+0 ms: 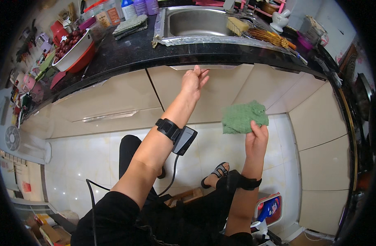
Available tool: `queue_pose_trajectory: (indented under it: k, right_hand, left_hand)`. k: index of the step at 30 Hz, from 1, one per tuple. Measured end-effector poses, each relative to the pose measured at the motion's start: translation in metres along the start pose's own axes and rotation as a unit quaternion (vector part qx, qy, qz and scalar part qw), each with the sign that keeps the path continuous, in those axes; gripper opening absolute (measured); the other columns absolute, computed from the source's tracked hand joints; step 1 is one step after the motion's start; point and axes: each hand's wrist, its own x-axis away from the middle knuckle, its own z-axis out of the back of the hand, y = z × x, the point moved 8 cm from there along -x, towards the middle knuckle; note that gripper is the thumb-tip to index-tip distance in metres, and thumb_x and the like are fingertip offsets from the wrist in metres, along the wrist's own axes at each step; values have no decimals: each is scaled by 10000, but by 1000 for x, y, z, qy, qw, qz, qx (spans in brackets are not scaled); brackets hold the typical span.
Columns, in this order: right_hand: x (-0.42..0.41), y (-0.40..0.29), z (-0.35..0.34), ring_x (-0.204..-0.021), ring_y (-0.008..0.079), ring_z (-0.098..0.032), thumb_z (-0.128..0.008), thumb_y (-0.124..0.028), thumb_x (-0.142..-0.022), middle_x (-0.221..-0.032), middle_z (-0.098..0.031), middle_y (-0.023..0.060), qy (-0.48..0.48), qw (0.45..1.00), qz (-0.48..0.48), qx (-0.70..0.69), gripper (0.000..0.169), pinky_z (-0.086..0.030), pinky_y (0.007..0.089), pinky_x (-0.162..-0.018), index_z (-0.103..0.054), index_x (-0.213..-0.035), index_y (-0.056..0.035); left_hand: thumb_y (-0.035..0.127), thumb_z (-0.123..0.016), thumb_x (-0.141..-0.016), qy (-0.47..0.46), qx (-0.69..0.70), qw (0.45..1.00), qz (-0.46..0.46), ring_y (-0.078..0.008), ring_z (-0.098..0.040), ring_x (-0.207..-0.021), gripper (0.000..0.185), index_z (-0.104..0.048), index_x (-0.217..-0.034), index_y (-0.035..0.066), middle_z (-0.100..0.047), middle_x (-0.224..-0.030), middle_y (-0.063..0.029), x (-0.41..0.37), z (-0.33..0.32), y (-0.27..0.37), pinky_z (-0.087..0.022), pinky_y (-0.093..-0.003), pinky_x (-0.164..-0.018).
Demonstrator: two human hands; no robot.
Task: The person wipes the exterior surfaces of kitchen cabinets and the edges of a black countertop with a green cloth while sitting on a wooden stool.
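Note:
My left hand (194, 80) is at the metal edge pull (218, 67) of a beige cabinet door (203, 95) below the sink, its fingers hooked at the pull. A green cloth (244, 117) is pinched in my right hand (257, 135), between thumb and fingers, over the tiled floor and in front of the cabinets. Above both hands, a stainless steel sink (200, 23) is set in the black countertop (120, 49). A sponge (237, 26) and a bundled straw brush (266, 37) lie at the sink's right side.
A white colander (72, 52) of dark red fruit stands in a red basin at the counter's left. Folded cloths (131, 26) lie left of the sink. Behind me are a wooden stool (188, 196) and a bin (272, 212). Beige cabinets (323, 166) flank the right.

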Motion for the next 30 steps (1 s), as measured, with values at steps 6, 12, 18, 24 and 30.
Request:
queue_pose_trajectory:
  k: [6, 12, 18, 24, 30]
  right_hand:
    - [13, -33, 6, -1085, 179, -544, -624, -96, -937, -1218, -566, 108, 57, 976, 72, 199, 366, -417, 325, -976, -490, -1244, 54]
    - [17, -92, -36, -937, 154, -569, -590, -118, -963, -1083, -615, 78, 71, 867, 275, 411, 280, -452, 303, -895, -548, -1185, 48]
    - [13, -50, -98, -873, 360, -553, -564, -55, -849, -890, -535, 168, -41, 568, 371, 734, 103, -429, 472, -1017, -554, -908, 29]
    - [42, -15, -133, -844, 393, -541, -554, -11, -784, -831, -511, 183, -86, 571, 376, 725, 57, -431, 513, -1021, -525, -831, 3]
    - [29, 41, -221, -858, 336, -593, -602, 7, -699, -849, -580, 142, -187, 610, 393, 661, 148, -468, 457, -962, -574, -840, -26]
  left_hand:
    - [256, -474, -1024, 0, -36, 999, -30, -237, -623, -1053, 261, -498, -1079, 2, -628, -1114, -156, 17, 7, 2, -492, -348, -949]
    - [254, -470, -1026, -17, -71, 997, -23, -228, -628, -1022, 255, -505, -1063, 4, -649, -1056, -151, 53, 17, 4, -480, -339, -953]
    - [242, -462, -1030, -57, -101, 993, -26, -198, -628, -960, 232, -513, -1002, 18, -650, -1030, -136, 79, 36, 12, -482, -340, -943]
    - [168, -434, -1036, -88, -126, 988, -19, -187, -652, -906, 198, -510, -962, 0, -667, -995, -158, 101, 52, 24, -515, -308, -898]
    - [116, -496, -995, -169, -87, 982, -8, -155, -629, -952, 97, -534, -988, 27, -654, -1048, -115, 88, 74, 9, -506, -295, -889]
